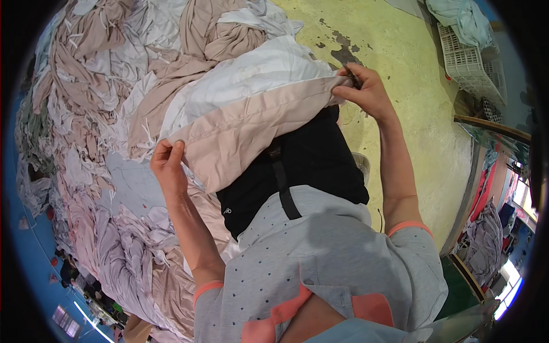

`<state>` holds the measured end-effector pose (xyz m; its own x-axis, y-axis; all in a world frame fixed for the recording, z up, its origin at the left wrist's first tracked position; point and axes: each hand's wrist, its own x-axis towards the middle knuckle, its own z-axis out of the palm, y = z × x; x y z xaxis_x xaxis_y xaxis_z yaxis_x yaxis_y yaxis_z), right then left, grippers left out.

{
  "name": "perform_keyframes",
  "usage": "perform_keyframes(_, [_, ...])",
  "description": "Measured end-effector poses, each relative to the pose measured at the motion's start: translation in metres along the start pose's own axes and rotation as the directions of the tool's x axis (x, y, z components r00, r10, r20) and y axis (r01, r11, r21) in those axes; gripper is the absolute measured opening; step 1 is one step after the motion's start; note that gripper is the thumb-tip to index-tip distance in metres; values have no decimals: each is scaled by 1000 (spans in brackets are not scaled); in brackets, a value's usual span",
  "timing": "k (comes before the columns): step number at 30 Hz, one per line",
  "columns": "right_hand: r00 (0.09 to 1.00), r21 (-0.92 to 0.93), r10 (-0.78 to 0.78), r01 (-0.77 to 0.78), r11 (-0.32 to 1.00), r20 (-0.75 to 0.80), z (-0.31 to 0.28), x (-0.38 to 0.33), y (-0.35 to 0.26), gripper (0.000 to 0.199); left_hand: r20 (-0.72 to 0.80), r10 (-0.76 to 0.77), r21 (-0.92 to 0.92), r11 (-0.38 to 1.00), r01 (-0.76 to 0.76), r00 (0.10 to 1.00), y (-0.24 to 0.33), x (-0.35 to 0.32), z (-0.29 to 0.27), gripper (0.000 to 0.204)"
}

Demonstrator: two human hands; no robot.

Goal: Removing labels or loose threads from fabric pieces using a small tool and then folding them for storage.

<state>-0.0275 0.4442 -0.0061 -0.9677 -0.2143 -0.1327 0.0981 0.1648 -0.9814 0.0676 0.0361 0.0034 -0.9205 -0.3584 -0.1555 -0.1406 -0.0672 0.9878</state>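
Note:
A pale pink and white fabric piece point(246, 117) is stretched between my two hands, above my lap. A seam runs along its pink band, and the white part falls away on the far side. My left hand point(170, 163) pinches the band's left end between thumb and fingers. At the right end, my right hand point(369, 94) pinches the cloth too. A small dark tool point(352, 78), perhaps thread snips, is also in the right hand; the fingers partly cover it.
Heaps of pink, white and greyish cloth point(120, 274) spread over the left side and far left. On the right is a yellowish floor point(426, 154) with dark worn patches. A white plastic crate point(466, 63) with pale green cloth stands at the far right.

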Motion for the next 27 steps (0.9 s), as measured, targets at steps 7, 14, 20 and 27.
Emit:
perform_keyframes(7, [936,-130,-353,350,928,-3,-2,-12,13,20,376,464,599,538,-593,802,31,-59,-26,22])
perform_keyframes(14, [937,-123,-323,308,943,-130,6,-12,57,17,409,454,709,388,-589,791,-19,-82,-17,27])
perform_keyframes(20, [931,-80,-345,337,938,-118,-1,-10,66,23,375,496,708,392,-587,783,-25,-90,-20,25])
perform_keyframes(27, [927,-71,-365,360,930,-88,-1,-12,66,18,368,532,695,387,-606,762,-33,-93,-19,27])
